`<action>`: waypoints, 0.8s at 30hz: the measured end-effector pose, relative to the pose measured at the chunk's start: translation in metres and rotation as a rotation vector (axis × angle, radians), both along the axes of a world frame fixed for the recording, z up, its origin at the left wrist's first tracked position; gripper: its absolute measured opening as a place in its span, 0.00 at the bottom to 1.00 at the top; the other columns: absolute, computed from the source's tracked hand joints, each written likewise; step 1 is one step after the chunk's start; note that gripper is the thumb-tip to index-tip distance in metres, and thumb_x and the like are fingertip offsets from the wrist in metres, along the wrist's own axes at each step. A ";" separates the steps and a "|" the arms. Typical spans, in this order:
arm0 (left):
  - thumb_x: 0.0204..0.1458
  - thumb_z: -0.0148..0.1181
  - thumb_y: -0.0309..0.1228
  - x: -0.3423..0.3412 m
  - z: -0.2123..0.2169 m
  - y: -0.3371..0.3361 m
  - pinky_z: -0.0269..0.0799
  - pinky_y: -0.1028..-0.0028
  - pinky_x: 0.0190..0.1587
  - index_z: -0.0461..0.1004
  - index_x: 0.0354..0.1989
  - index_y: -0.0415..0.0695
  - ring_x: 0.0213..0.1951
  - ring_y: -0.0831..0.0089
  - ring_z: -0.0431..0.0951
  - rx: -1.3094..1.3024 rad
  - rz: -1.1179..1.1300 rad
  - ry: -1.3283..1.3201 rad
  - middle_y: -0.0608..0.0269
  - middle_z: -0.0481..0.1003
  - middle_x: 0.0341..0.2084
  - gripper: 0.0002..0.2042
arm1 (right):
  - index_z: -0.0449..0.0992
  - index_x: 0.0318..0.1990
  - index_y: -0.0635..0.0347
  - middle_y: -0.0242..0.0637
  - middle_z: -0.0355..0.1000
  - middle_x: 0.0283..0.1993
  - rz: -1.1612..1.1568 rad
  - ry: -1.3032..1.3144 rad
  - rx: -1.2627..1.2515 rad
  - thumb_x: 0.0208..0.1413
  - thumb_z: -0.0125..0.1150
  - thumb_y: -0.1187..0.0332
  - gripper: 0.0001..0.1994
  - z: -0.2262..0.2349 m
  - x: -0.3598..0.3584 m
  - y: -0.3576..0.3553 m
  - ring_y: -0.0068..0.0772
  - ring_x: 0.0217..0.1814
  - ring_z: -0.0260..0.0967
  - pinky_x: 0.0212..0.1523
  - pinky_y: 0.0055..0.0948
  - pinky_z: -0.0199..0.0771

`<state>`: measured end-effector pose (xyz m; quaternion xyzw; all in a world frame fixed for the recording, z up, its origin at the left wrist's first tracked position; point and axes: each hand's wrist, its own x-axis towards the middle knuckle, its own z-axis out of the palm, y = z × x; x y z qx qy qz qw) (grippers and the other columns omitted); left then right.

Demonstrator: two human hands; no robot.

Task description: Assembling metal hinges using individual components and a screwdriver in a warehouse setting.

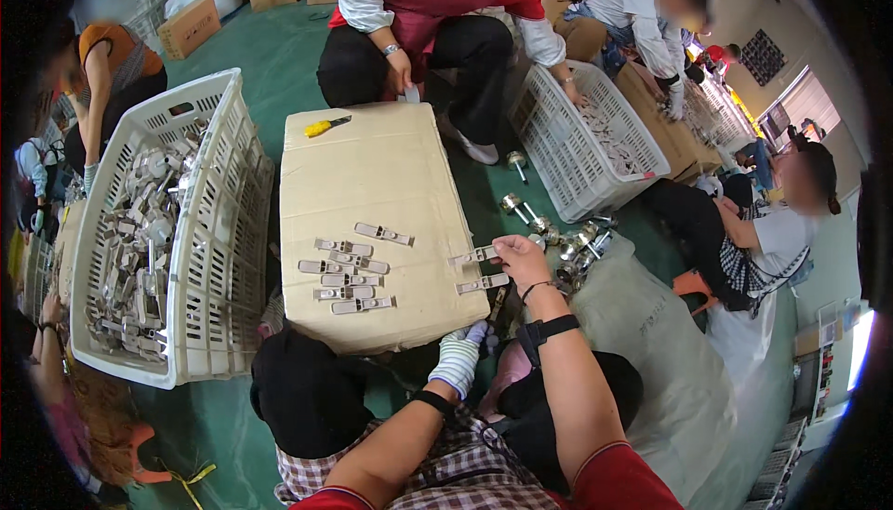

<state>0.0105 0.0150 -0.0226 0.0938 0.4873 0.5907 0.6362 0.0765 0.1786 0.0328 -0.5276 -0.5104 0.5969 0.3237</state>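
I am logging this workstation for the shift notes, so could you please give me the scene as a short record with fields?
Setting: green floor, several people seated around baskets
Work surface: cardboard box used as a table
Right hand: bare, pinching a flat metal plate at the box's right edge
Left hand: in a striped glove, low at the box's near edge; what it holds is hidden
On the box: rows of metal plates, a yellow cutter
Left of box: white basket of metal parts

Left hand: gloved fingertips hidden below near edge of cardboard box. Far-left white basket: metal parts too small to identify. Faces blurred.
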 end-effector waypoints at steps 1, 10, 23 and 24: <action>0.55 0.53 0.30 0.000 0.006 0.000 0.66 0.78 0.27 0.73 0.38 0.41 0.24 0.78 0.70 -0.001 0.021 0.046 0.67 0.73 0.24 0.07 | 0.74 0.37 0.65 0.33 0.73 0.31 -0.002 -0.025 0.023 0.52 0.57 0.73 0.06 -0.006 0.000 0.001 0.24 0.30 0.70 0.33 0.22 0.70; 0.55 0.54 0.30 -0.003 0.011 -0.001 0.67 0.79 0.28 0.73 0.41 0.40 0.25 0.78 0.71 -0.043 -0.018 0.111 0.66 0.74 0.27 0.09 | 0.75 0.35 0.68 0.38 0.75 0.33 -0.059 -0.055 0.049 0.52 0.57 0.74 0.06 -0.043 0.007 0.004 0.30 0.31 0.74 0.32 0.27 0.73; 0.55 0.53 0.32 -0.003 0.007 -0.001 0.67 0.78 0.34 0.73 0.45 0.39 0.29 0.78 0.71 -0.042 -0.033 0.120 0.65 0.75 0.31 0.12 | 0.75 0.36 0.67 0.38 0.75 0.32 -0.045 -0.074 0.025 0.52 0.57 0.74 0.06 -0.045 0.005 0.006 0.29 0.30 0.74 0.30 0.26 0.71; 0.56 0.53 0.32 -0.003 0.013 0.000 0.67 0.78 0.33 0.73 0.45 0.39 0.29 0.78 0.71 -0.050 -0.044 0.101 0.65 0.75 0.31 0.12 | 0.75 0.36 0.67 0.38 0.75 0.31 -0.050 -0.079 0.032 0.52 0.57 0.74 0.06 -0.047 0.007 0.007 0.29 0.30 0.74 0.30 0.26 0.71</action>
